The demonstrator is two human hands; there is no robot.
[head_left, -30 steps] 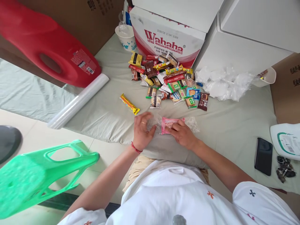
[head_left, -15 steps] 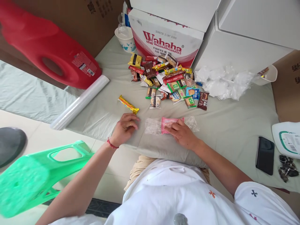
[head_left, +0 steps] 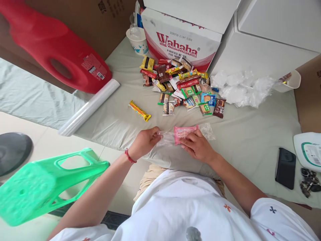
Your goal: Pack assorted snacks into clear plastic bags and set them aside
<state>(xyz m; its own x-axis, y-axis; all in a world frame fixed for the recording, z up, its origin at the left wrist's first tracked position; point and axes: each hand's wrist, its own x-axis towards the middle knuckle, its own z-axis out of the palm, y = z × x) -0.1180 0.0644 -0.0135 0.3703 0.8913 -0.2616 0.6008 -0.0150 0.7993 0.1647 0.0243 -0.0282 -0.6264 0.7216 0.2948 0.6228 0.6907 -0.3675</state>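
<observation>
A pink snack packet (head_left: 185, 132) lies on the cloth-covered surface, with clear plastic film (head_left: 167, 138) around it that sticks out on both sides. My left hand (head_left: 147, 140) is closed, pinching the film's left end between thumb and fingers. Over the packet's right part, my right hand (head_left: 197, 144) has its fingers curled, gripping it; they hide its lower right corner. Beyond my left hand a yellow-and-red wrapped snack bar (head_left: 139, 110) lies alone. Farther back is a heap of small wrapped snacks (head_left: 184, 83).
Behind the heap stands a Wahaha carton (head_left: 180, 40). Crumpled clear plastic (head_left: 243, 87) lies to its right. A roll of clear film (head_left: 89, 107) and a red jug (head_left: 57, 53) are on the left. A phone (head_left: 285, 168) and keys (head_left: 309, 181) lie at right; a green stool (head_left: 32, 187) is below left.
My left hand has moved right and closed on the left end of the film, which is now gathered narrower. My right hand stays at the pink packet.
</observation>
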